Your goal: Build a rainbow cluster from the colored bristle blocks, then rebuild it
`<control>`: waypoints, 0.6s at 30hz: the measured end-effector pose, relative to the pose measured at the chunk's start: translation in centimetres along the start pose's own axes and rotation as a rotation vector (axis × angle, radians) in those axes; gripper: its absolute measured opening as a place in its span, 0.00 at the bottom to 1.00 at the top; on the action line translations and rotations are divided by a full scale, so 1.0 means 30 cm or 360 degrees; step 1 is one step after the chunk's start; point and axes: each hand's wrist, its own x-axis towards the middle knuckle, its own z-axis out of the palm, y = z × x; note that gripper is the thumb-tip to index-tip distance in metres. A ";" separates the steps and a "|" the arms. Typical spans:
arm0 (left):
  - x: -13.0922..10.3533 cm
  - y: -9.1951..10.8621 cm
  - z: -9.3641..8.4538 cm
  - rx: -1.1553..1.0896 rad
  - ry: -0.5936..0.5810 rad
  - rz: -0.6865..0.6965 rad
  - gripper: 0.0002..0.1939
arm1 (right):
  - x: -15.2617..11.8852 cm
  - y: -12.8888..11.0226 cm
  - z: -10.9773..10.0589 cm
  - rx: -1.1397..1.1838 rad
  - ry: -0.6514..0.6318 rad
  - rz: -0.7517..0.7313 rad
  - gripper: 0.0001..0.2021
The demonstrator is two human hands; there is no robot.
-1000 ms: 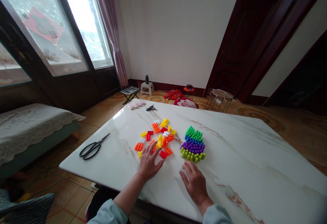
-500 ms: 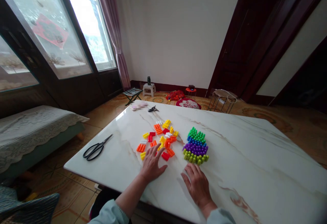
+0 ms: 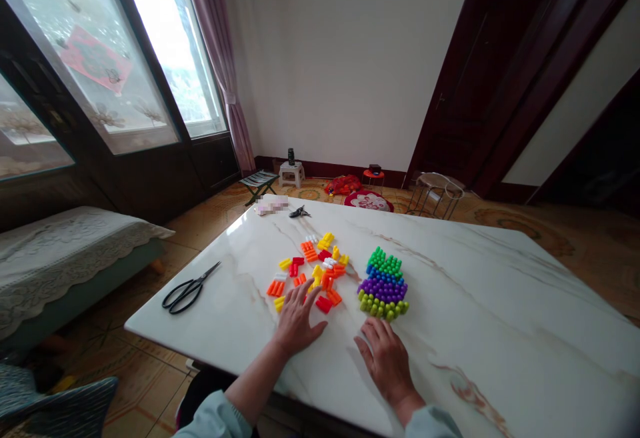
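Observation:
My left hand [image 3: 297, 321] is open, palm down, with spread fingers at the near edge of a scattered group of small plastic pieces [image 3: 329, 282] in orange, red, yellow and white. Its fingertips partly cover a few of them; whether they touch any, I cannot tell. To the right, my right hand [image 3: 387, 358] rests on the marble-patterned table [image 3: 500, 305], thumb apart from loosely bent fingers, nothing visible in it. Just beyond its fingertips, knobbed plastic pieces [image 3: 384, 286] sit packed together in bands of green, blue, purple and olive green.
Black-handled scissors [image 3: 187, 291] lie at the table's left side. Small dark pliers or clippers [image 3: 300, 212] and a blurred pinkish item [image 3: 271, 205] lie at the far edge. Beyond stand a white stool [image 3: 291, 173], a folding stool [image 3: 260, 181] and a wire-framed stool [image 3: 436, 193].

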 end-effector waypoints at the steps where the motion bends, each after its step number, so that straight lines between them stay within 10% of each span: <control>1: 0.000 0.000 0.000 -0.0003 -0.0004 -0.0001 0.40 | 0.000 0.000 0.001 -0.0003 0.0004 -0.0003 0.08; 18: -0.003 0.005 0.000 0.0008 0.0148 -0.0021 0.08 | -0.001 0.020 0.040 0.0014 0.0094 -0.0070 0.05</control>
